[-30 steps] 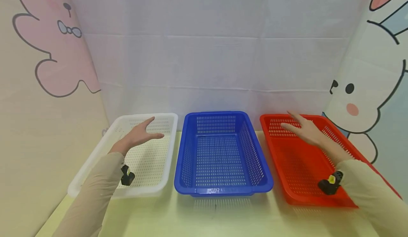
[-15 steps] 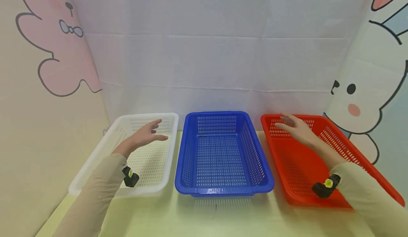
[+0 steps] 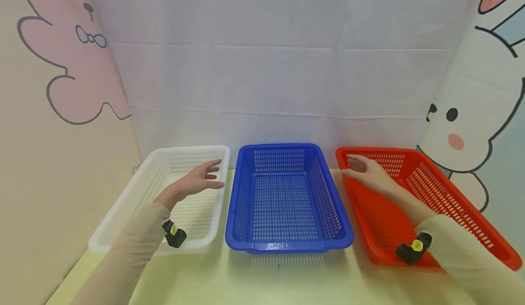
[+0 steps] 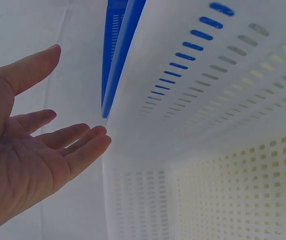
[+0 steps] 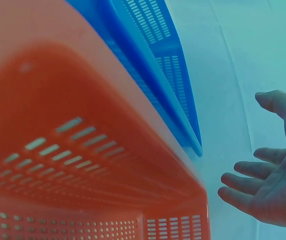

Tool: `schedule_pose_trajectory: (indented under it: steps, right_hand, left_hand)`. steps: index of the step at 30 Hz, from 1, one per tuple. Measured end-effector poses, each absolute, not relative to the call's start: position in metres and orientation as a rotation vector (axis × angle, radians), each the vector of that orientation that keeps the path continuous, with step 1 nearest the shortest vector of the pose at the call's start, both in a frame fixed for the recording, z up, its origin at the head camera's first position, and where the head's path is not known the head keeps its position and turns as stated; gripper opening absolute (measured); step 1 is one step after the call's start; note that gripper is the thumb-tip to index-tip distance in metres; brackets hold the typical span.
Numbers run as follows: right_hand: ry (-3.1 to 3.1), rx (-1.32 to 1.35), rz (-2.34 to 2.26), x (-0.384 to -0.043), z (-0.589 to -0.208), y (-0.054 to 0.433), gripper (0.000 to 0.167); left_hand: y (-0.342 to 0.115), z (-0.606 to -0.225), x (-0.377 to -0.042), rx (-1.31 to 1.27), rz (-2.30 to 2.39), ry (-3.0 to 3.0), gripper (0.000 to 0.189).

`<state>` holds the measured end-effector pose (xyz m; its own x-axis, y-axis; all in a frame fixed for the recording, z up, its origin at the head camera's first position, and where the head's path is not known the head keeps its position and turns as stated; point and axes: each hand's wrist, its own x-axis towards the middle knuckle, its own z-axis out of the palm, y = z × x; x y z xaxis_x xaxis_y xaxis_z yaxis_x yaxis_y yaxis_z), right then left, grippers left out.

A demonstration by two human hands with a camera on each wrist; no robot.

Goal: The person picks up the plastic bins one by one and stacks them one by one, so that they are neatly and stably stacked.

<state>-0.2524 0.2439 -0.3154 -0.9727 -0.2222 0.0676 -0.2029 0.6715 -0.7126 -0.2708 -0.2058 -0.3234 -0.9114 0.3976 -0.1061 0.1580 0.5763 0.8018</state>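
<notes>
Three plastic baskets with slotted walls stand side by side in the head view: a white basket (image 3: 219, 204) on the left, a blue basket (image 3: 283, 245) in the middle, a red basket (image 3: 451, 200) on the right. Over the white basket hovers my left hand (image 3: 193, 184), fingers loosely spread and nothing in them. My right hand (image 3: 369, 175) is over the red basket's back left part, also holding nothing. In the left wrist view the left hand (image 4: 38, 150) shows its palm and relaxed fingers. The right hand (image 5: 272, 175) appears likewise in the right wrist view.
A pale yellow table (image 3: 205, 277) carries the baskets. Behind them hangs a white cloth backdrop (image 3: 279, 77). Side panels show a pink cartoon animal (image 3: 82, 68) and a white cartoon rabbit (image 3: 459, 131). A black camera mount (image 3: 174, 234) sits on the left wrist, another black mount (image 3: 414, 249) on the right.
Both hands have moved inward toward the blue basket and slightly down in the head view. The baskets stay in place.
</notes>
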Motion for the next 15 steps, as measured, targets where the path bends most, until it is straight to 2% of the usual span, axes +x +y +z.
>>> schedule_pose_trajectory:
  steps: [15]
  right_hand:
    - [2.804, -0.301, -1.267, -0.245, -0.327, 0.228, 0.074]
  left_hand:
    - [-0.183, -0.325, -0.261, 0.399, 1.288, 2.520, 0.084]
